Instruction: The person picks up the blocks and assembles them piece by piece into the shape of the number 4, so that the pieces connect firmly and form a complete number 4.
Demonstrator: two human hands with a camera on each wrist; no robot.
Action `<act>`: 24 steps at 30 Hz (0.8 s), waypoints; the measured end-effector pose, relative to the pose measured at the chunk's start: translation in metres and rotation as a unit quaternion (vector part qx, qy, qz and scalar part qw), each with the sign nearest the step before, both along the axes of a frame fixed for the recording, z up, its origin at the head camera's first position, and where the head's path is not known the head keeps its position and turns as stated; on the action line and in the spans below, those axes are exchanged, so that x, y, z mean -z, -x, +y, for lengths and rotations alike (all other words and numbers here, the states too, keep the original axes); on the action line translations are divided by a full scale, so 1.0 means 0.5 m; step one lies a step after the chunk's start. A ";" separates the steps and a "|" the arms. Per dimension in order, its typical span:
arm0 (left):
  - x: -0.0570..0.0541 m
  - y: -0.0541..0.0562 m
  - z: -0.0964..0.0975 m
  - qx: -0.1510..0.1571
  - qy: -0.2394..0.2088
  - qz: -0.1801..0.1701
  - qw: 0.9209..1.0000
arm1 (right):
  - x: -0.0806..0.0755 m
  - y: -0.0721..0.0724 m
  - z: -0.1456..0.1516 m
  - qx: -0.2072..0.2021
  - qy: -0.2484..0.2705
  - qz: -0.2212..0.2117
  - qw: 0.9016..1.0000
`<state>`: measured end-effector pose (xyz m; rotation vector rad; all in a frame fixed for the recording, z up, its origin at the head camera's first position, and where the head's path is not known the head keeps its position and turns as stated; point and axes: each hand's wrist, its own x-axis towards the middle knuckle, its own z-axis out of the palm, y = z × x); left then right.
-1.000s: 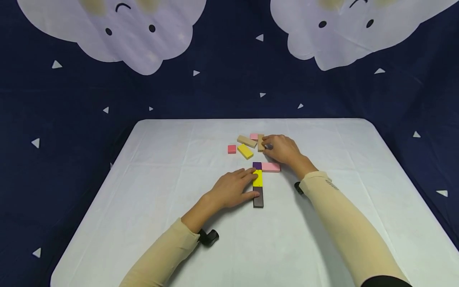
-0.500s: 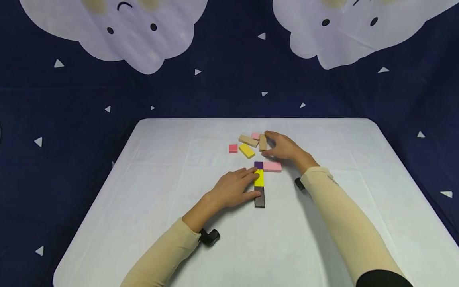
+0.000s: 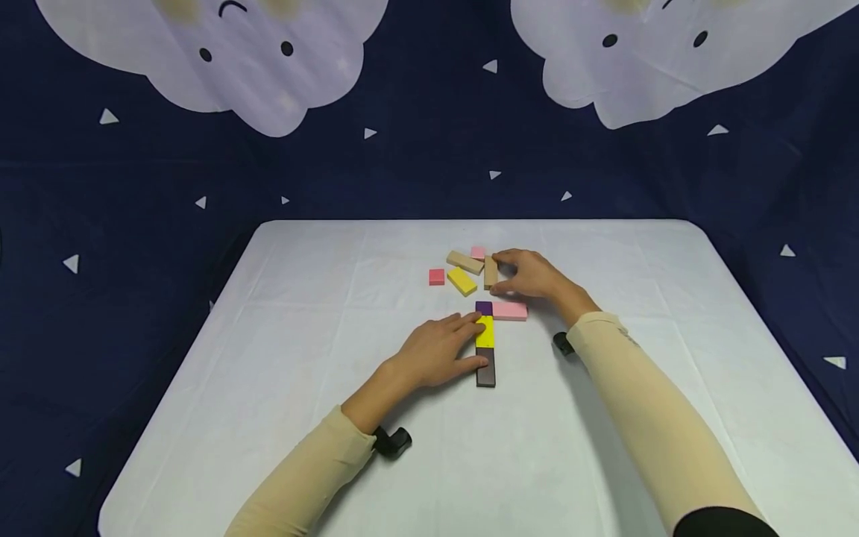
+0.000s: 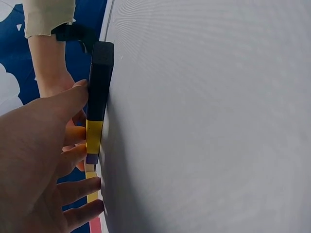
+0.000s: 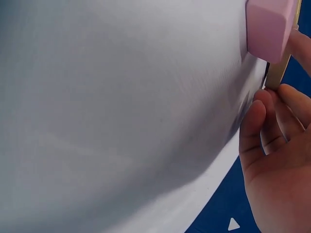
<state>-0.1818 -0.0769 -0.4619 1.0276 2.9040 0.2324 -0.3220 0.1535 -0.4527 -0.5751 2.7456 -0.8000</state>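
Observation:
My right hand (image 3: 530,274) pinches a natural wooden block (image 3: 491,273) end to end between thumb and fingertips, close over the white table. In the right wrist view, a fingertip meets one end of that wooden block (image 5: 277,73). My left hand (image 3: 432,354) lies with fingers extended along a straight row: a dark brown block (image 3: 486,377), a yellow block (image 3: 486,335) and a small purple block (image 3: 484,306). Its thumb touches the dark brown block (image 4: 101,73) in the left wrist view. A pink block (image 3: 511,312) extends rightward from the purple one.
Beyond the row lie another wooden block (image 3: 464,262), a loose yellow block (image 3: 461,282), a red cube (image 3: 436,277) and a small pink block (image 3: 478,252). The white table (image 3: 282,335) ends at a dark blue cloth backdrop (image 3: 429,179) with clouds and triangles.
My right hand's fingers have spread to the wooden block's two ends, and the block has shifted slightly toward me, away from the small pink block. The left hand has kept its place.

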 end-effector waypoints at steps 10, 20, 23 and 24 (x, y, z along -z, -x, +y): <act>-0.004 -0.001 -0.001 0.000 -0.001 -0.005 1.000 | -0.003 -0.013 -0.006 -0.024 -0.023 -0.004 0.999; -0.003 -0.001 -0.002 0.006 -0.006 0.002 1.000 | 0.001 -0.021 -0.014 -0.035 -0.031 0.005 0.999; -0.004 -0.002 -0.003 0.003 -0.003 -0.001 1.000 | 0.002 -0.023 -0.014 -0.040 -0.024 0.015 0.999; -0.004 -0.002 -0.003 0.002 -0.002 -0.002 1.000 | 0.003 -0.023 -0.014 -0.045 -0.025 0.025 0.998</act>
